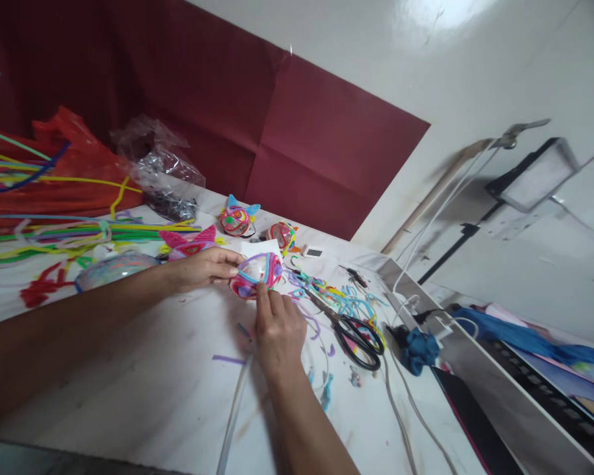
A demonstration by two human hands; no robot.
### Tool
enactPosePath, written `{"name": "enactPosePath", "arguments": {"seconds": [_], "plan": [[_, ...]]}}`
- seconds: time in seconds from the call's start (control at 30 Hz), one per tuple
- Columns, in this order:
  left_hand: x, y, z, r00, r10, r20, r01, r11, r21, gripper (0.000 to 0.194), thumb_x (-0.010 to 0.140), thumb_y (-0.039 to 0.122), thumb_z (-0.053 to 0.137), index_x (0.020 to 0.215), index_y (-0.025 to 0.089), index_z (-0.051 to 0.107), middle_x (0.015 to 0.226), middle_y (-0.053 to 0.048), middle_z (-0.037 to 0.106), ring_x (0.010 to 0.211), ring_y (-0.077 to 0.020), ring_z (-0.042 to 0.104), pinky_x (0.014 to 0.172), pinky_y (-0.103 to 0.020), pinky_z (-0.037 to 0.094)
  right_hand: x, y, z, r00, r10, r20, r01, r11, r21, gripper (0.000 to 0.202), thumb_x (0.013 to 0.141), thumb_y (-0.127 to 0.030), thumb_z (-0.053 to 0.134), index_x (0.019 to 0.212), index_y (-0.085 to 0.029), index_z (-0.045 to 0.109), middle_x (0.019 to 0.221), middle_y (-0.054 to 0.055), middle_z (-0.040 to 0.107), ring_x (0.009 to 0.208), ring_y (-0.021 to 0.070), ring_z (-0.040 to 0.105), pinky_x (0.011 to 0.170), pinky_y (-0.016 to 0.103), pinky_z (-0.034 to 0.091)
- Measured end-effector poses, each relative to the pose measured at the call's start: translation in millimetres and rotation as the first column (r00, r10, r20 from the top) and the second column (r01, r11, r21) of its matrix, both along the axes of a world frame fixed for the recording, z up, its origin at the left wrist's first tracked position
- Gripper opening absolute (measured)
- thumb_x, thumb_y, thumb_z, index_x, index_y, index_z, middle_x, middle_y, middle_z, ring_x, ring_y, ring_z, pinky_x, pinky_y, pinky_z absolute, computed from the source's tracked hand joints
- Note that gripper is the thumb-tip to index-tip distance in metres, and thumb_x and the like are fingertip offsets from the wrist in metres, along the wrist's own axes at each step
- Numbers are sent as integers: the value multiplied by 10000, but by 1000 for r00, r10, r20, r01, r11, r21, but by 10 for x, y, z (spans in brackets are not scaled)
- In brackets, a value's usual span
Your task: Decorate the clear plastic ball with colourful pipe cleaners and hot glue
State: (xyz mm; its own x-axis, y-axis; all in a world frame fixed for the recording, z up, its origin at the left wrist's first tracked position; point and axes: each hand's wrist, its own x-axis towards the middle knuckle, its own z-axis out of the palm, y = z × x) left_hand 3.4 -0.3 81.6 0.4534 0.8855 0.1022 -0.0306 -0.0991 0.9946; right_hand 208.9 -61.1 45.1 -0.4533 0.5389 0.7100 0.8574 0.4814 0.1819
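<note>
A clear, rounded plastic ornament [254, 267] trimmed with pink, blue and purple pipe cleaners is held just above the white table. My left hand [208, 268] pinches its left edge between thumb and fingers. At its lower edge, the closed fingers of my right hand [280, 326] press on the trim; whether they pinch a loose piece is hidden. Behind my left hand lies a pink winged piece [188, 241] of pipe cleaner. Black-handled scissors [349, 333] rest to the right of my right hand, near a tangle of pipe cleaner scraps [349, 300].
Two decorated ornaments, one blue-eared [235, 218] and one yellow-edged [281, 235], stand at the back by a small white display [312, 251]. Long pipe cleaners [69, 231] and a red bag [74, 155] lie left. Cables [398, 402] cross the right side, near a lamp [539, 175].
</note>
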Motion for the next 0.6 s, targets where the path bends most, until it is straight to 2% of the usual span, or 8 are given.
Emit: {"name": "enactPosePath", "arguments": {"seconds": [0.1, 0.23, 0.37, 0.5, 0.6], "plan": [[-10, -15, 33, 999, 25, -40, -26, 999, -19, 354, 658, 385, 826, 866, 123, 712, 755, -33, 615, 645, -123, 440, 561, -240, 246, 3, 50, -16, 999, 6, -39, -6, 1000, -2, 310, 960, -115, 522, 1210, -148, 703, 865, 74, 704, 757, 195, 578, 652, 315, 427], [-53, -31, 93, 996, 26, -80, -30, 999, -40, 328, 672, 374, 815, 847, 118, 708, 709, -22, 584, 613, -113, 407, 543, -240, 213, 19, 121, 6, 993, 89, -73, -91, 996, -25, 281, 980, -158, 501, 1154, -170, 720, 903, 63, 709, 795, 200, 559, 702, 324, 428], [-114, -13, 130, 996, -2, -87, -5, 996, -86, 326, 647, 336, 841, 833, 105, 704, 700, -23, 575, 606, -113, 404, 534, -247, 203, 82, 120, 153, 975, 200, -94, -209, 974, -89, 250, 954, -199, 546, 1120, -183, 733, 901, 55, 700, 865, 212, 552, 789, 341, 434], [-153, 4, 131, 999, -26, -44, 20, 990, -139, 298, 662, 281, 836, 841, 81, 708, 662, -13, 548, 566, -97, 354, 516, -260, 178, 189, 109, 325, 956, 287, -53, -292, 944, -152, 299, 949, -135, 556, 1188, -221, 714, 1057, 56, 709, 979, 208, 562, 861, 345, 444], [-141, -13, 112, 999, -43, -19, 39, 982, -186, 294, 666, 255, 834, 865, 76, 712, 689, -28, 585, 576, -105, 397, 520, -253, 208, 262, 167, 333, 927, 361, -97, -372, 918, -139, 282, 971, -135, 539, 1137, -248, 736, 1043, 60, 713, 963, 207, 587, 859, 352, 482]]}}
